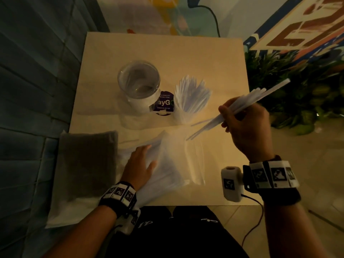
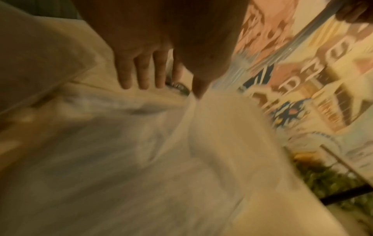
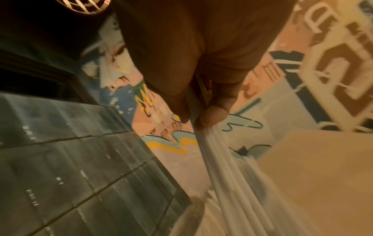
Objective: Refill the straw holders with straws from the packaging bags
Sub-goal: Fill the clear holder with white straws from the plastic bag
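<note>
My right hand (image 1: 242,120) grips a bundle of white straws (image 1: 258,97) above the table's right side, the bundle slanting from lower left to upper right; the wrist view shows thumb and fingers closed round the straws (image 3: 220,159). My left hand (image 1: 141,164) lies flat with straight fingers (image 2: 141,71) on a clear packaging bag of straws (image 1: 167,170) at the table's near edge. Two clear holders stand mid-table: the left one (image 1: 139,84) looks almost empty, the right one (image 1: 189,101) is full of white straws.
A grey folded cloth or bag (image 1: 87,164) lies at the near left corner. A purple label (image 1: 163,103) stands between the holders. The small beige table (image 1: 167,49) has a dark padded bench (image 1: 33,90) to its left and green plants (image 1: 297,90) to its right.
</note>
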`<act>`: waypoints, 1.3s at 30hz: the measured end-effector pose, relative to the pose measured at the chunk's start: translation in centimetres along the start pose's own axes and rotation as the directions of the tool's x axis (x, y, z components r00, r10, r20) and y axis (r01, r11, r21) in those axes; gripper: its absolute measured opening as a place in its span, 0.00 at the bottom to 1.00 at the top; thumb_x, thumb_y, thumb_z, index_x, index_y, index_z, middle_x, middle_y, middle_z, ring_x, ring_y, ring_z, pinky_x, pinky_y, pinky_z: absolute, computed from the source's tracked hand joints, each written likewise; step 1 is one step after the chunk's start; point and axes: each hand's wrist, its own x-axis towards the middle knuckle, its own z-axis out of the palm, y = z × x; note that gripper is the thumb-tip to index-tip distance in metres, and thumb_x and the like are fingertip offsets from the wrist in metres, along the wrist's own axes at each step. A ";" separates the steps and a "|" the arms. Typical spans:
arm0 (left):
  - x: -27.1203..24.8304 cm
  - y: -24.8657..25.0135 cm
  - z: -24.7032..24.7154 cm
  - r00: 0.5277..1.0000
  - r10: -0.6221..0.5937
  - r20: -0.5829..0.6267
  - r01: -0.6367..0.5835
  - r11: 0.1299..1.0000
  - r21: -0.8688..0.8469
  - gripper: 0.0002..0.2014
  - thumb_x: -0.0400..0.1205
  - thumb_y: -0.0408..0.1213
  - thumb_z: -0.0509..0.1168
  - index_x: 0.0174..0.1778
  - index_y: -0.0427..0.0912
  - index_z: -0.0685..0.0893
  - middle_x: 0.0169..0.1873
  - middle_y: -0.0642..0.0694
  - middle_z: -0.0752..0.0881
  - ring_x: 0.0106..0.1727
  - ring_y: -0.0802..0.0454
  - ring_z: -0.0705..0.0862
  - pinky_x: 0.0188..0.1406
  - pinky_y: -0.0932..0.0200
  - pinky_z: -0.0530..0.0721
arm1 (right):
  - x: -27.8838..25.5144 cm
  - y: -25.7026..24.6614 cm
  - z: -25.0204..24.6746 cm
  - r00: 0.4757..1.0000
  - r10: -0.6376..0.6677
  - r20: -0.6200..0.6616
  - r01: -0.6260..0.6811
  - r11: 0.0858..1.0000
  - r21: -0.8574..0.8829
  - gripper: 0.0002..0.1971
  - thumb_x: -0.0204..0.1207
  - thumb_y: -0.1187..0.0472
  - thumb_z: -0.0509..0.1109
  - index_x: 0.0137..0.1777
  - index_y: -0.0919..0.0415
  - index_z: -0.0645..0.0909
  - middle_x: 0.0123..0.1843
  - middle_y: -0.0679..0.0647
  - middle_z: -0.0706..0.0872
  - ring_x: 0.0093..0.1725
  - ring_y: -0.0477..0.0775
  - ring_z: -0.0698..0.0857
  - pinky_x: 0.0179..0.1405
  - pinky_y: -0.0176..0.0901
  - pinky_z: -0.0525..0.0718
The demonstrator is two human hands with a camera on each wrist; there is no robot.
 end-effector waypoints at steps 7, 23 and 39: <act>-0.2 9.1 -4.4 0.961 0.249 -0.121 -0.274 0.914 -0.299 0.35 0.76 0.60 0.71 0.77 0.61 0.63 0.71 0.62 0.68 0.70 0.67 0.69 0.62 0.79 0.67 | -1.2 -3.4 3.0 0.973 -0.061 0.221 0.050 0.997 0.057 0.01 0.81 0.61 0.71 0.49 0.54 0.82 0.35 0.45 0.86 0.32 0.42 0.87 0.31 0.29 0.83; -0.9 8.1 -3.3 0.989 0.149 -0.001 -0.143 0.944 -0.298 0.27 0.86 0.55 0.60 0.27 0.38 0.75 0.20 0.41 0.76 0.22 0.45 0.73 0.23 0.49 0.69 | -1.0 -2.8 4.4 0.993 -0.113 0.028 0.102 0.962 0.251 0.21 0.83 0.46 0.65 0.69 0.59 0.75 0.64 0.49 0.84 0.57 0.44 0.86 0.49 0.41 0.87; 1.0 9.6 -7.6 0.992 0.033 -0.122 -0.124 0.441 -0.889 0.25 0.79 0.64 0.65 0.24 0.50 0.71 0.19 0.52 0.67 0.20 0.52 0.66 0.27 0.57 0.70 | -3.4 2.3 10.8 0.730 0.373 0.572 -0.634 0.682 0.364 0.32 0.85 0.36 0.48 0.62 0.62 0.83 0.58 0.61 0.89 0.56 0.64 0.89 0.59 0.62 0.88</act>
